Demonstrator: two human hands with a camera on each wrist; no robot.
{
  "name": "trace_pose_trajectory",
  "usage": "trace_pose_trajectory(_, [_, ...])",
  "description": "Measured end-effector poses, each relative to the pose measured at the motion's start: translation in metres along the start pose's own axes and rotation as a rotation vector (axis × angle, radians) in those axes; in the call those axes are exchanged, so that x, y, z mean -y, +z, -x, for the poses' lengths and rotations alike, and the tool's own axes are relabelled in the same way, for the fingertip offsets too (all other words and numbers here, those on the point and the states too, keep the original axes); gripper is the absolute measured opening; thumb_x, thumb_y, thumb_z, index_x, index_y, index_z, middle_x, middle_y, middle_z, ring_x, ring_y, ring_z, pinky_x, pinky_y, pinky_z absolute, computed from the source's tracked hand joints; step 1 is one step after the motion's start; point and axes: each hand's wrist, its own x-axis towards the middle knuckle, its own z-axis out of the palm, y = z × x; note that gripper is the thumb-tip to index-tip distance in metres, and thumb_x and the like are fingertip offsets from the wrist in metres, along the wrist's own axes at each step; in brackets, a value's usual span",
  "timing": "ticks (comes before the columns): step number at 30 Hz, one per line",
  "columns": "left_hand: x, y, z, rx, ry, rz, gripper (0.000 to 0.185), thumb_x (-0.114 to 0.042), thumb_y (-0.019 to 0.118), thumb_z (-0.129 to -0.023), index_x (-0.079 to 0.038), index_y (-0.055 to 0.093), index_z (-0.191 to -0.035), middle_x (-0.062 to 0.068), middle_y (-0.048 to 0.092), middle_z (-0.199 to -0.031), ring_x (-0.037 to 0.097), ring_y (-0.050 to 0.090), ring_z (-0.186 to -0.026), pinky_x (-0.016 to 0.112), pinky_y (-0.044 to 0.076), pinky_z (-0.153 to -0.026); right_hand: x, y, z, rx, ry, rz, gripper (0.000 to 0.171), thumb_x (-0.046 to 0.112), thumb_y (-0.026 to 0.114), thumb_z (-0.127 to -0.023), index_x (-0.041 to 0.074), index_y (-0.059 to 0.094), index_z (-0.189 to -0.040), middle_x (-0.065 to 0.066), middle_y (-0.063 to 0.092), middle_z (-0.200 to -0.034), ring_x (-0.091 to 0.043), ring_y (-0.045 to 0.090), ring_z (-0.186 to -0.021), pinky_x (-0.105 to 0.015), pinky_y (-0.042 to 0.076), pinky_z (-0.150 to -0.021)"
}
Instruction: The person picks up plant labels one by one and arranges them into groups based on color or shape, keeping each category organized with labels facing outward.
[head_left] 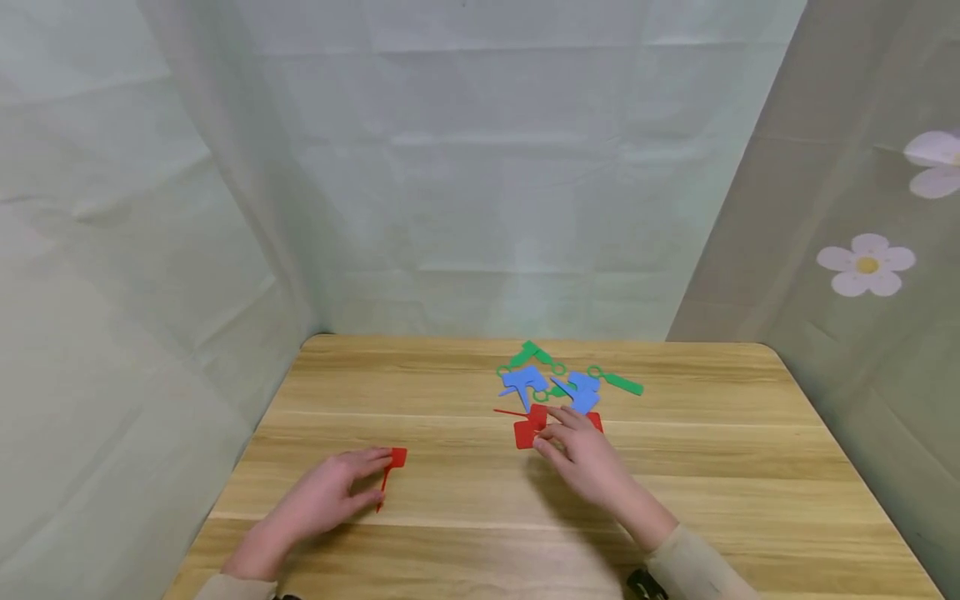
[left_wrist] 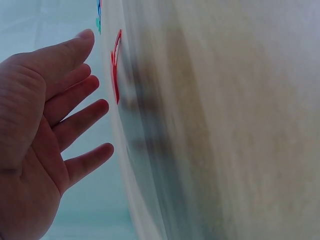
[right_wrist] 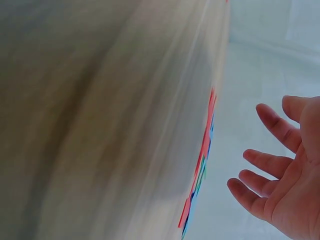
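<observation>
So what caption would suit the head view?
Two open hands over a wooden table, near red, blue and green tags.

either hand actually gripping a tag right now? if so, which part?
Nothing is held. The left hand is open beside the lone red tag; the right hand hovers open over the red tags in the pile, fingers straight in both wrist views.

Counted from the head view:

- Red tags: three. One lies alone at the left (head_left: 392, 467); two sit at the near edge of the pile (head_left: 527, 432), partly hidden by a hand, so more may lie under it.
- Blue tags: two (head_left: 525, 380), (head_left: 583, 392).
- Green tags: at least two (head_left: 531, 353), (head_left: 621, 382); overlap makes the number uncertain.
- Hands: two, left (head_left: 318, 500) and right (head_left: 588, 458).
- Table: one (head_left: 750, 467).
</observation>
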Motion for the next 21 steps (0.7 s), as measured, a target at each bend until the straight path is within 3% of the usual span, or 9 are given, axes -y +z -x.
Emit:
trace_pose_trajectory(11, [-0.002, 0.002, 0.001, 0.012, 0.002, -0.018, 0.052, -0.025, 0.085, -0.094, -0.005, 0.071, -0.140, 0.009, 0.068, -0.144, 0.033, 0.066, -0.129, 0.056, 0.055, -0.105, -0.005, -0.004, 0.006, -0.030, -0.034, 0.025, 0.015, 0.025, 0.074, -0.104, 0.013, 0.081, -0.109, -0.022, 0.063, -0.146, -0.049, 0.046, -0.146, -0.063, 0.038, -0.120])
trace_pose_trajectory(21, [-0.002, 0.005, 0.002, 0.034, -0.011, -0.013, 0.056, -0.028, 0.085, -0.094, -0.003, 0.070, -0.141, 0.011, 0.066, -0.147, 0.036, 0.064, -0.132, 0.058, 0.053, -0.106, 0.001, -0.010, 0.003, -0.059, -0.048, -0.015, 0.014, 0.026, 0.073, -0.104, 0.014, 0.079, -0.104, -0.023, 0.057, -0.153, -0.048, 0.042, -0.150, -0.066, 0.036, -0.120])
